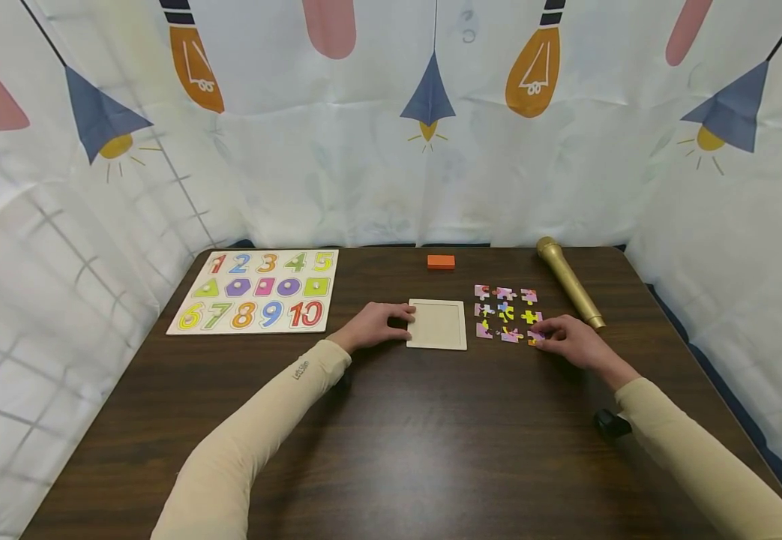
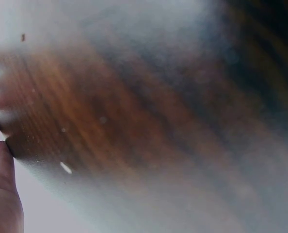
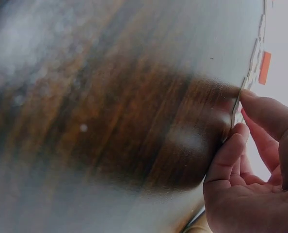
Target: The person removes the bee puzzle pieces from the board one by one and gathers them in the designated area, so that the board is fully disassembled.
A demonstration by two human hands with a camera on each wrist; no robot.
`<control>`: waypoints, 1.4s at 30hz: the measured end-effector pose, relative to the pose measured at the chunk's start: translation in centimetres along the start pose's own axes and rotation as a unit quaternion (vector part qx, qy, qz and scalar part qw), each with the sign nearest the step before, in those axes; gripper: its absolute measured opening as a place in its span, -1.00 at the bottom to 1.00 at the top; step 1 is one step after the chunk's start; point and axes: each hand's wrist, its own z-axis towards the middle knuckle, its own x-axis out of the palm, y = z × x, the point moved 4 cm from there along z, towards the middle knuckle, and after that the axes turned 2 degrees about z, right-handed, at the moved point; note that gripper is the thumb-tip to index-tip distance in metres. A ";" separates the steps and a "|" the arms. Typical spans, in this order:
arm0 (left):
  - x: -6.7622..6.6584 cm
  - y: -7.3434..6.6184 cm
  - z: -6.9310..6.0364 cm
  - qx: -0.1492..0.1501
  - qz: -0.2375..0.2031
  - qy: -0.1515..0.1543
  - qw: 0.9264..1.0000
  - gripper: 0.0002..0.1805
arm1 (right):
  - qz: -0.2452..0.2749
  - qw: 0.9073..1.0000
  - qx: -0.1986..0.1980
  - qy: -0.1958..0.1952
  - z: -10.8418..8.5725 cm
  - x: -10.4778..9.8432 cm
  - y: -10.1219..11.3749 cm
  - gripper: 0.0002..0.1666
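Note:
A cream square puzzle tray (image 1: 436, 325) with a raised rim lies flat on the table. My left hand (image 1: 380, 327) touches its left edge with thumb and fingertips set apart; in the left wrist view only part of that hand (image 2: 3, 189) shows. Right of the tray, pink and yellow jigsaw pieces (image 1: 506, 311) lie in spaced rows. At the nearest right corner of these rows, my right hand (image 1: 576, 341) pinches a jigsaw piece (image 1: 534, 339) between thumb and fingers, low at the tabletop. The right wrist view shows the thumb and curled fingers of this hand (image 3: 250, 165) at the piece's edge.
A number and shape board (image 1: 331, 262) lies at the table's left back. One orange block (image 1: 441, 262) sits behind the tray. The gold microphone-shaped object (image 1: 569, 281) lies slanted beyond my right hand. Patterned white curtains (image 1: 364, 180) hang around the dark wooden table (image 1: 404, 450).

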 end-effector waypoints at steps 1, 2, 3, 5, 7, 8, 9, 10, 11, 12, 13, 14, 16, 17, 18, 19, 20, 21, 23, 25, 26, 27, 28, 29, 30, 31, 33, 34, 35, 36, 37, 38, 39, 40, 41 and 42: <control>0.0 0.0 0.0 0.000 -0.001 0.000 1.000 -0.58 | -0.001 1.000 0.000 0.000 0.0 0.0 0.0 -0.60; 0.0 0.0 0.0 0.000 -0.002 0.000 1.000 -0.58 | -0.001 1.000 -0.001 0.000 0.0 0.0 0.0 -0.60; 0.0 0.0 0.0 0.000 -0.002 0.001 1.000 -0.58 | -0.002 1.000 -0.002 0.000 0.0 0.0 0.0 -0.61; 0.0 0.0 0.0 -0.002 -0.003 0.001 1.000 -0.58 | -0.002 1.000 -0.001 -0.001 0.0 0.0 0.1 -0.61; 0.0 -0.1 -0.1 -0.003 -0.004 0.002 1.000 -0.58 | -0.002 1.000 -0.001 -0.001 -0.1 0.0 0.1 -0.61; 0.0 -0.1 -0.1 -0.004 -0.004 0.002 1.000 -0.58 | -0.002 1.000 0.000 0.000 -0.1 0.0 0.2 -0.61; -0.1 -0.1 -0.1 -0.004 -0.004 0.002 1.000 -0.58 | -0.001 1.000 -0.001 0.000 -0.1 0.0 0.2 -0.61; -0.1 -0.2 -0.2 -0.005 -0.004 0.002 1.000 -0.58 | -0.001 1.000 -0.001 -0.001 -0.1 0.0 0.2 -0.61; -0.1 -0.2 -0.2 -0.005 -0.005 0.002 1.000 -0.58 | -0.001 1.000 -0.002 -0.001 0.0 0.0 0.2 -0.61; -0.1 -0.2 -0.2 -0.005 -0.004 0.002 1.000 -0.58 | -0.001 1.000 -0.002 -0.001 0.0 0.0 0.2 -0.61; -0.1 -0.2 -0.2 -0.006 -0.004 0.002 1.000 -0.58 | 0.000 1.000 -0.003 -0.002 0.0 0.0 0.2 -0.61; -0.1 -0.2 -0.2 -0.006 -0.004 0.002 1.000 -0.58 | 0.000 1.000 -0.003 -0.002 0.0 0.1 0.2 -0.61; -0.1 -0.2 -0.2 -0.006 -0.005 0.002 1.000 -0.58 | 0.000 1.000 -0.003 -0.003 -0.1 0.1 0.2 -0.62; 0.0 -0.2 -0.2 -0.006 -0.005 0.002 1.000 -0.58 | 0.000 1.000 -0.002 -0.003 -0.1 0.1 0.2 -0.62; 0.0 -0.2 -0.2 -0.005 -0.005 0.002 1.000 -0.58 | 0.000 1.000 -0.002 -0.002 -0.1 0.1 0.2 -0.62; 0.0 -0.2 -0.2 -0.005 -0.006 0.001 1.000 -0.58 | 0.000 1.000 -0.002 -0.003 -0.1 0.1 0.3 -0.62; -0.1 -0.2 -0.2 -0.005 -0.006 0.001 1.000 -0.59 | 0.000 1.000 -0.002 -0.003 -0.1 0.1 0.3 -0.62; -0.1 -0.2 -0.2 -0.005 -0.006 0.001 1.000 -0.59 | 0.000 1.000 -0.002 -0.002 -0.1 0.1 0.3 -0.62; -0.1 -0.2 -0.2 -0.005 -0.006 0.001 1.000 -0.59 | 0.000 1.000 -0.001 -0.001 0.0 0.1 0.3 -0.61; -0.1 -0.2 -0.2 -0.005 -0.006 0.001 1.000 -0.59 | 0.001 1.000 0.000 0.000 0.0 0.1 0.3 -0.61; -0.1 -0.2 -0.2 -0.004 -0.006 0.001 1.000 -0.59 | 0.001 1.000 0.000 0.001 0.0 0.1 0.3 -0.61; -0.1 -0.2 -0.2 -0.003 -0.005 0.001 1.000 -0.59 | 0.002 1.000 0.001 0.001 0.0 0.2 0.2 -0.61; -0.1 -0.2 -0.2 -0.003 -0.005 0.000 1.000 -0.59 | 0.002 1.000 0.001 0.001 0.0 0.2 0.2 -0.60; -0.1 -0.2 -0.2 -0.003 -0.005 -0.001 1.000 -0.59 | 0.004 1.000 0.000 0.001 0.0 0.2 0.2 -0.60; -0.1 -0.2 -0.1 -0.003 -0.006 -0.001 1.000 -0.59 | 0.005 1.000 -0.001 0.000 0.0 0.2 0.2 -0.60; -0.1 -0.2 -0.1 -0.004 -0.007 -0.002 1.000 -0.60 | 0.005 1.000 -0.002 -0.001 0.0 0.1 0.2 -0.60; -0.2 -0.2 -0.1 -0.003 -0.005 -0.003 1.000 -0.60 | 0.005 1.000 -0.004 -0.001 0.0 0.1 0.2 -0.60; -0.2 -0.2 -0.1 -0.004 -0.005 -0.003 1.000 -0.60 | 0.005 1.000 -0.005 -0.002 0.0 0.1 0.2 -0.60; -0.2 -0.2 -0.1 -0.003 -0.005 -0.004 1.000 -0.60 | 0.004 1.000 -0.006 -0.002 0.0 0.1 0.2 -0.60; -0.2 -0.2 0.0 -0.002 -0.004 -0.004 1.000 -0.60 | 0.005 1.000 -0.006 -0.003 0.0 0.1 0.2 -0.60; -0.2 -0.2 0.0 -0.002 -0.002 -0.004 1.000 -0.60 | 0.005 1.000 -0.006 -0.003 0.0 0.1 0.2 -0.60; -0.2 -0.1 0.0 -0.002 -0.001 -0.003 1.000 -0.60 | 0.006 1.000 -0.006 -0.003 0.0 0.1 0.2 -0.61; -0.2 -0.2 0.0 -0.003 0.000 -0.003 1.000 -0.60 | 0.006 1.000 -0.006 -0.003 -0.1 0.1 0.2 -0.60; -0.2 -0.2 0.0 -0.004 0.000 -0.002 1.000 -0.60 | 0.006 1.000 -0.006 -0.003 -0.1 0.1 0.2 -0.61; -0.2 -0.2 0.0 -0.005 0.001 -0.001 1.000 -0.60 | 0.006 1.000 -0.006 -0.002 -0.1 0.1 0.2 -0.61; -0.2 -0.2 0.0 -0.006 0.003 0.000 1.000 -0.60 | 0.007 1.000 -0.006 -0.002 -0.1 0.1 0.2 -0.61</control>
